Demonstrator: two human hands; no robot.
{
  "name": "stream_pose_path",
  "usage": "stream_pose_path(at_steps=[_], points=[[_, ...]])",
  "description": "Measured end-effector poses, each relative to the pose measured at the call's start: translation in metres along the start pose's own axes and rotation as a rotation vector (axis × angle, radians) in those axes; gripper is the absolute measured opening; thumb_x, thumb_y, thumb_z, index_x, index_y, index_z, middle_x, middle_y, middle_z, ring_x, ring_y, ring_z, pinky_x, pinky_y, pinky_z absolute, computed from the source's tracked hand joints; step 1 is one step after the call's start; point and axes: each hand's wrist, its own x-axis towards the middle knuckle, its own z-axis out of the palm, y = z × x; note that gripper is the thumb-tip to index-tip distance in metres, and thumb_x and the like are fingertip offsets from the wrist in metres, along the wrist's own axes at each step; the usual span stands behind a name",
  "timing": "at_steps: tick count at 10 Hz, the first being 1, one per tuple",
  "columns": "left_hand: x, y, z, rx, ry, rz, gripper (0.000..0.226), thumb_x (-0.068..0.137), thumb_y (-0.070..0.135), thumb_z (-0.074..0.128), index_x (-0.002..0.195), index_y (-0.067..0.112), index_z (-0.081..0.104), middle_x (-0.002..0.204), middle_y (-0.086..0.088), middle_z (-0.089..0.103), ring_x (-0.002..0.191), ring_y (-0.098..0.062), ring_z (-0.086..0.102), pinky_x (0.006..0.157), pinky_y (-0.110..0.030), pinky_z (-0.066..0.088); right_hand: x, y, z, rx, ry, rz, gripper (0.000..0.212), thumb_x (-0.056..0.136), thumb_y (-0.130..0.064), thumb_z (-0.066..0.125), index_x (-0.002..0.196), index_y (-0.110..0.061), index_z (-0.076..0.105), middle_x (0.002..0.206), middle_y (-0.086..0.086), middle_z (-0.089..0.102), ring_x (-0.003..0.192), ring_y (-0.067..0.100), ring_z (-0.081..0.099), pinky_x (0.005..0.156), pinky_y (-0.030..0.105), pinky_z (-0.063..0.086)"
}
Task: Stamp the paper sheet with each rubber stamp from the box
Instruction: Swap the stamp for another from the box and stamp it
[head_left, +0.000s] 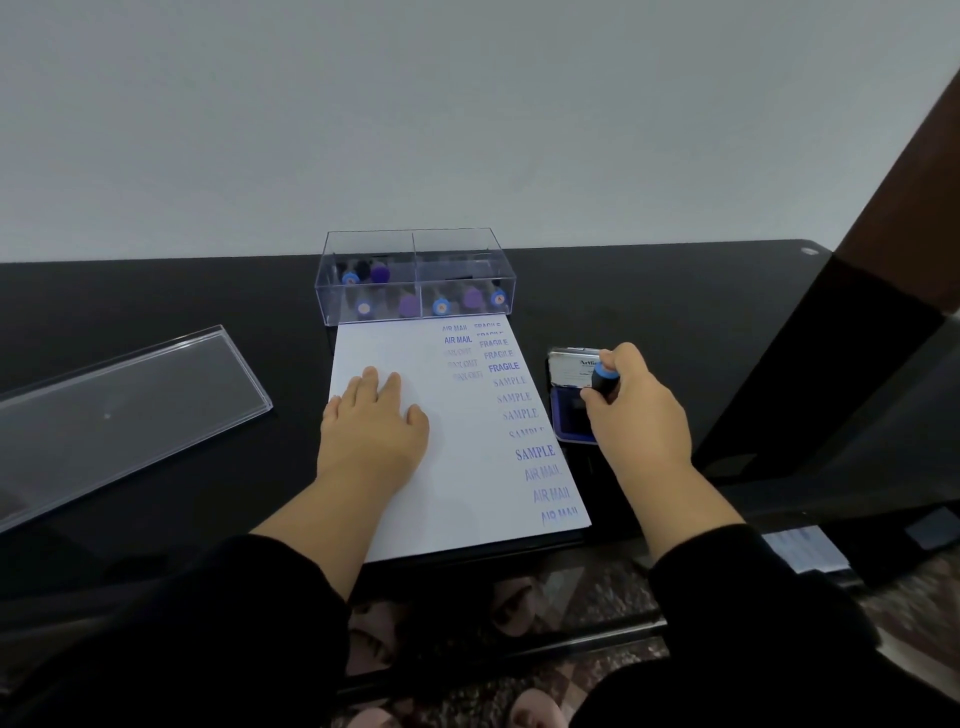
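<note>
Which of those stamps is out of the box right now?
The blue-capped stamp gripped by the right hand over the ink pad; the others sit in the clear box.

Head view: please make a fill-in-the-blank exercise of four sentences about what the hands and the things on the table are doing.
1. The left hand lies flat on the ____.
2. The right hand holds a rubber stamp over the open ____, at the right of the sheet.
3. The clear box stands at the sheet's ____ edge.
4. The clear lid lies on the black table, to the ____ of the sheet.

Missing words: paper sheet; ink pad; far; left
</note>
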Motion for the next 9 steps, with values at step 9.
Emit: stream_pose_path(at_steps=[9], points=[[-0.002,0.001,-0.001,-0.026,0.023,0.017,0.056,0.101,0.034,0.023,0.152,0.019,0.010,0.160,-0.004,-0.001,0.147,-0.018,-0.001,0.117,-0.034,-0.002,0.018,-0.067,0.039,0.256,-0.122,-0.181,0.024,0.091,-0.018,0.060,0.095,-0.028,0.039,0.101,-0.017,0.051,0.087,0.015,0.056,0.069,0.028,0.045]])
